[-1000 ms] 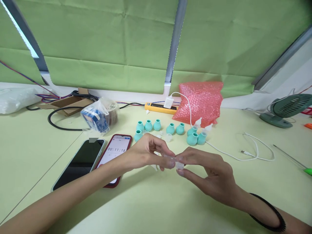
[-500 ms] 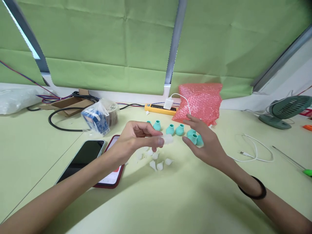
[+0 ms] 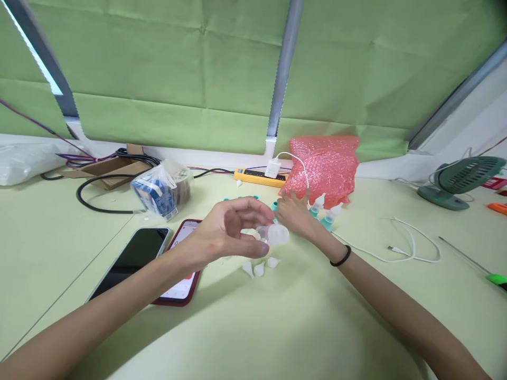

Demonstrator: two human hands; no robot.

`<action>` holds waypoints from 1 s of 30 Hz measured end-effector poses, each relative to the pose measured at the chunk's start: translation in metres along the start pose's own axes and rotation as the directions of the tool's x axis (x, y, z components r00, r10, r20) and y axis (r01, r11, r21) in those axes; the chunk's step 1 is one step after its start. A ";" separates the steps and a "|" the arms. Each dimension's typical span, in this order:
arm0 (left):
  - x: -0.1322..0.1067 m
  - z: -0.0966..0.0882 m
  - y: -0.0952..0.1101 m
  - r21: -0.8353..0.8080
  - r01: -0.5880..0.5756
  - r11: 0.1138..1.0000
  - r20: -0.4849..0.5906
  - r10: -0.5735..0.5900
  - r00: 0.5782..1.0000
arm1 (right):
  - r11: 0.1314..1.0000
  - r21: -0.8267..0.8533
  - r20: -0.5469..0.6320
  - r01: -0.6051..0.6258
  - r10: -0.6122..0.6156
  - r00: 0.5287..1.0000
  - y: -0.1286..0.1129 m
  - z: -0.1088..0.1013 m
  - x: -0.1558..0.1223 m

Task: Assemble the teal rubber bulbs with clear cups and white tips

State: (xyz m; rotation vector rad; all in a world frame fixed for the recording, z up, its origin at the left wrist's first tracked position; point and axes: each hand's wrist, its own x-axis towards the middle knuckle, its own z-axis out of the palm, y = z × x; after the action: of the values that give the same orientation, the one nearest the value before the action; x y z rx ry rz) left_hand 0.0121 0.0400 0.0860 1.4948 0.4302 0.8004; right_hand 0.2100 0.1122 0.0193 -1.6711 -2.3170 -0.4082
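Observation:
My left hand (image 3: 237, 229) pinches a small clear plastic container with a round translucent lid (image 3: 278, 234) between thumb and fingers, above the table. Farther back, my right hand (image 3: 295, 211) reaches over the table with its fingers apart, beside a teal bulb (image 3: 274, 206); whether it touches the bulb I cannot tell. To its right stand two teal bulbs (image 3: 327, 222) topped with translucent pointed tips (image 3: 319, 201). More teal bulb rims show behind my left hand, which hides most of them. Several loose white tips (image 3: 259, 269) lie on the table below my left hand.
Two phones (image 3: 130, 261) lie at the left, near a bagged blue item (image 3: 154, 192) and an open cardboard box (image 3: 114, 171). At the back are a yellow power strip (image 3: 257, 178) and pink bubble wrap (image 3: 325, 169). A white cable (image 3: 414, 248), screwdriver (image 3: 497, 278) and green fan (image 3: 467, 177) are at the right.
My right hand has moved left and away from me, down to the teal bulbs, uncovering two with tips. My left hand has turned the clear container so its round lid shows.

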 end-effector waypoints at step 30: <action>-0.032 0.020 0.031 0.647 -0.215 0.732 -0.124 0.379 0.917 | 0.902 0.199 -0.562 0.384 -0.216 0.798 -0.054 -0.110 -0.074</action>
State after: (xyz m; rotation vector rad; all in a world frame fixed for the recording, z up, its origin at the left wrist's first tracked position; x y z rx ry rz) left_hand -0.0019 0.0001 0.1111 2.1342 0.7021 1.1881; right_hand 0.1859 -0.0094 0.0906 -0.8888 -2.0807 -0.4728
